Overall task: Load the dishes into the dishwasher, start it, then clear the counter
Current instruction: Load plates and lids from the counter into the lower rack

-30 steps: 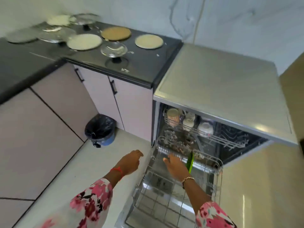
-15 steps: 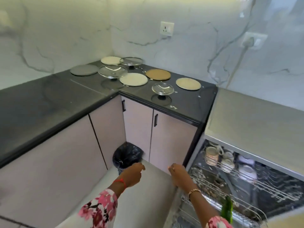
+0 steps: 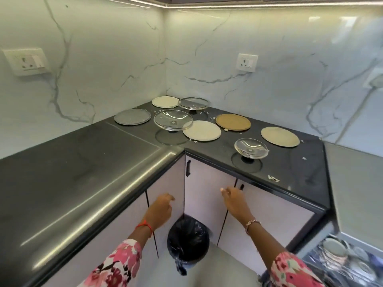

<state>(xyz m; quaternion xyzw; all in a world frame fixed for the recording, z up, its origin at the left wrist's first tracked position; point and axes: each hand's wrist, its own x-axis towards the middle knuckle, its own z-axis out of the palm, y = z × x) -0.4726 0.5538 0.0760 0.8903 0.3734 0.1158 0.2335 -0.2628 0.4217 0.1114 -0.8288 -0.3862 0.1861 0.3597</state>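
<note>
Black counter (image 3: 83, 172) held plates (image 3: 202, 130) and lids (image 3: 173, 120) toward its back corner while the left hand (image 3: 160, 210) and right hand (image 3: 234, 200) hovered empty, fingers loose, so taking the glass lid (image 3: 250, 148) nearest the front edge by its rim, then turning to the dishwasher (image 3: 348, 259) at right, looked wisest.

There are 5 plates (image 3: 132, 117) (image 3: 165, 101) (image 3: 201, 130) (image 3: 233, 122) (image 3: 280, 136), 3 glass lids (image 3: 173, 120) (image 3: 193, 102) (image 3: 250, 148), 1 bin (image 3: 187, 239) and 2 hands (image 3: 163, 206) (image 3: 234, 200).

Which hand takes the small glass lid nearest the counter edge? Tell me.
Likely right. The right hand, empty, is just below the small glass lid; the left hand, also empty, sits farther off to the side.
</note>
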